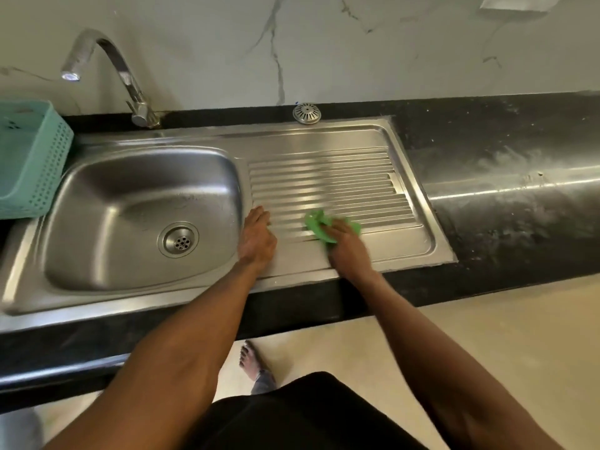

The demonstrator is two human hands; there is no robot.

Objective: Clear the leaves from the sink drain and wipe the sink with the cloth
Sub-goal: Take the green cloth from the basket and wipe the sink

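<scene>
A steel sink [97, 297] has a bowl on the left and a ribbed drainboard [324, 177] on the right. The drain [178, 240] at the bowl's bottom shows bare holes, with no leaves on it. My right hand [347, 245] presses a green cloth [316, 227] onto the near ribs of the drainboard and looks blurred. My left hand [258, 237] rests flat on the ridge between bowl and drainboard, fingers spread, holding nothing.
A curved chrome tap [110, 69] rises behind the bowl. A teal perforated basket [35, 164] sits at the sink's left edge. A round metal strainer cap [306, 113] lies on the black counter [503, 151] behind the drainboard. Marble wall behind.
</scene>
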